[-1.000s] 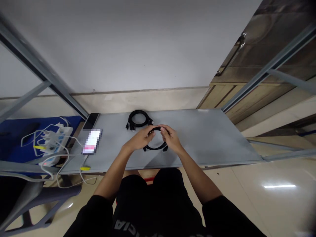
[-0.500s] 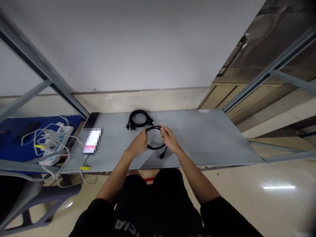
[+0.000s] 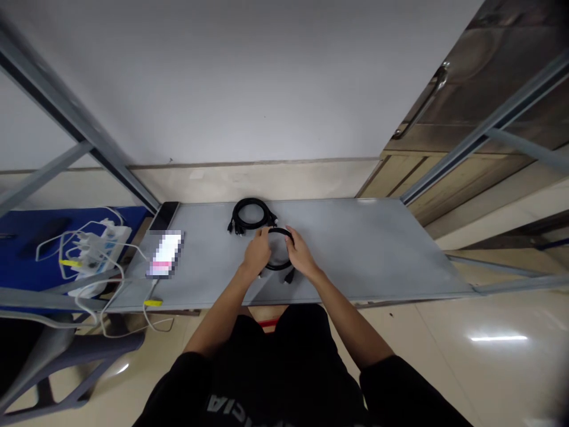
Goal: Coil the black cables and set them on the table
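Plainly, both hands are clamped on one coiled black cable (image 3: pixel 280 266), a little apart from each other with the ring of it between them. The left hand (image 3: pixel 256 254) grips the loop at its left side, and the right hand (image 3: pixel 301 252) grips it at its right, fingers bent around the far edge. The loop is over the near middle of the counter (image 3: pixel 377 249); whether its lower part touches the surface, I cannot tell. A black connector (image 3: pixel 289 277) sticks out below it, near the right hand. Just beyond the left hand lies a second black coil (image 3: pixel 252 226), its plug ends bunched at the near side. Well off to the left rest a phone (image 3: pixel 166 255) with a blurred-out screen and a dark flat object (image 3: pixel 164 216), with a white power strip (image 3: pixel 113 240) farther left, tangled in pale leads
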A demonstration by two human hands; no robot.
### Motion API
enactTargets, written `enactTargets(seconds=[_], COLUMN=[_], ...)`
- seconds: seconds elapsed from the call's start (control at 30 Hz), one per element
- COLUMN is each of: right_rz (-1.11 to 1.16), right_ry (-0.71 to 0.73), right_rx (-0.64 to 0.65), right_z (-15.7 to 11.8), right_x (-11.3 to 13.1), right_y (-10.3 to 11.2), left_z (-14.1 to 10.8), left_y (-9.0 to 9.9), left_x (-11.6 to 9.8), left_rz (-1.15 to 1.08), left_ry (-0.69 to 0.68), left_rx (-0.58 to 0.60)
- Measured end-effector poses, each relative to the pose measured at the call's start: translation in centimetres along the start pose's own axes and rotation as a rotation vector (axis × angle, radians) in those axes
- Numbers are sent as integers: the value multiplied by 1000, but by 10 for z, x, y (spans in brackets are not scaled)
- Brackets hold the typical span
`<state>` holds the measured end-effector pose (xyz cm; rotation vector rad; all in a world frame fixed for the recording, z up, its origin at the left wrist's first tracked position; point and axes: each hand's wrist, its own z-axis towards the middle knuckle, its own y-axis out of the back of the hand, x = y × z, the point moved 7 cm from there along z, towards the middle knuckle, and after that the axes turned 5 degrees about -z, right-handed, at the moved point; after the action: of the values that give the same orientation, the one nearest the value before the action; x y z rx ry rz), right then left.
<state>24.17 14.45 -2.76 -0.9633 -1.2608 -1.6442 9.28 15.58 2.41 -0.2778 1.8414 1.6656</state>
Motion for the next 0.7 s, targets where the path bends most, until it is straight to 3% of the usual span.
enactTargets(seconds=[0.07,0.17,0.3,0.4,0.53,0.7], right_rz=[-83,-183,-292,-336,-397,-460], right_ry=[9,5,-26,-59,-94,-129], right_rx=[-81,-118,-156,-185,-209,-236], right_z=[3,12,43,77,119,142], right_x=[-7,-20,-38,-47,-50,-48], right_y=[2,10,43,68,84,89], left_z=[5,6,-8,-25,-63,-143], left_y=[-6,-12,-12,-7,13,2], left_x=[2,6,19,25,18,-3], left_rz=[-35,-125,-106,-133,-331,-448], left_ry=[22,-71,-216,-273,-243,-184], left_rx=[4,-42,-121,-88,14,414])
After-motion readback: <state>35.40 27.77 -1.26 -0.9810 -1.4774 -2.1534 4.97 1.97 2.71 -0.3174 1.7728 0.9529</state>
